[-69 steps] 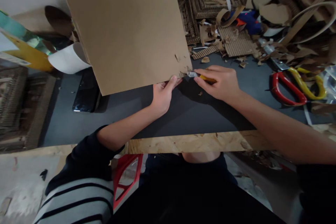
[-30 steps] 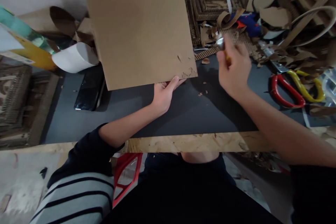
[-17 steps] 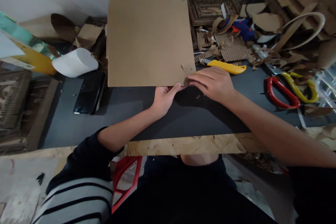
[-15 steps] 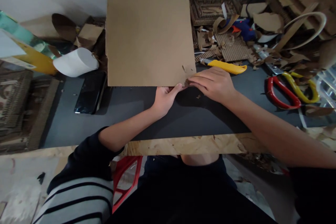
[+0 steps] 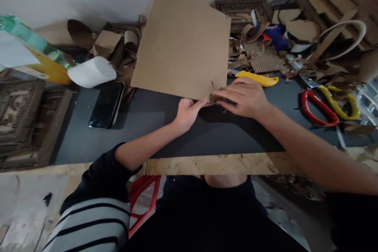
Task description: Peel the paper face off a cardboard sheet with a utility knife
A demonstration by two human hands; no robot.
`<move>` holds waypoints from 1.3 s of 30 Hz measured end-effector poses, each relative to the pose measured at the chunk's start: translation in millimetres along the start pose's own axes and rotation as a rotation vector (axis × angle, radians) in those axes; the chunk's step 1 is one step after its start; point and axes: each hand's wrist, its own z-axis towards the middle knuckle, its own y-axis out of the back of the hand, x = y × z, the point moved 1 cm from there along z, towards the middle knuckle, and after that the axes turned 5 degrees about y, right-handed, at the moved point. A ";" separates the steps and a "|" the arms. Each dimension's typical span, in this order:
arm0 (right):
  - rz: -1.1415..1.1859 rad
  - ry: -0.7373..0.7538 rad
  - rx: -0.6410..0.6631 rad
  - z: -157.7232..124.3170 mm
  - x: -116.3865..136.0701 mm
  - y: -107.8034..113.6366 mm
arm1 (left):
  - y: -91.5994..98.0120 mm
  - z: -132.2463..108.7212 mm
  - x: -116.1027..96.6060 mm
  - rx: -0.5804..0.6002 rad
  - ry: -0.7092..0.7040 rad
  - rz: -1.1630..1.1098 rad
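A large flat sheet of brown cardboard (image 5: 183, 43) is held at a slant above the dark work surface. My left hand (image 5: 189, 116) pinches its near edge, thumb on top and fingers underneath. At the near right corner my right hand (image 5: 246, 96) is closed, its fingertips on a small torn, ridged bit of cardboard (image 5: 212, 98). Whether that bit is still joined to the sheet I cannot tell. Just beyond my right hand lies a yellow utility knife (image 5: 258, 78), partly covered by the fingers.
Scissors with red and yellow handles (image 5: 319, 108) lie at the right, near cardboard scraps (image 5: 262, 55) and a blue glue gun (image 5: 276, 36). To the left are a black phone (image 5: 106, 104), a white roll (image 5: 92, 72), a green bottle (image 5: 26, 33) and woven-looking cardboard trays (image 5: 20, 114).
The cardboard sheet has turned clockwise and its far edge has come lower. Both hands stay at its near right corner, with the right fingers curled further in. The view has shifted slightly.
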 end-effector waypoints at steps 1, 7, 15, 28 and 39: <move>0.005 -0.012 0.021 0.3 0.4 -1.4 | 0.3 0.1 0.2 0.002 -0.007 0.000; -0.009 -0.077 -0.002 2.3 15.5 -11.4 | 0.3 0.4 1.1 -0.044 -0.002 0.038; 0.090 -0.645 -0.924 -9.7 -39.2 25.0 | 1.8 0.9 -5.0 -0.020 0.034 -0.048; -0.250 -0.503 -0.186 -32.4 -58.3 -15.7 | 9.5 1.6 -3.0 -0.248 -0.091 -0.091; 0.000 -0.524 -0.216 -15.7 -43.7 3.6 | 4.2 -2.1 -11.7 -0.072 0.074 0.057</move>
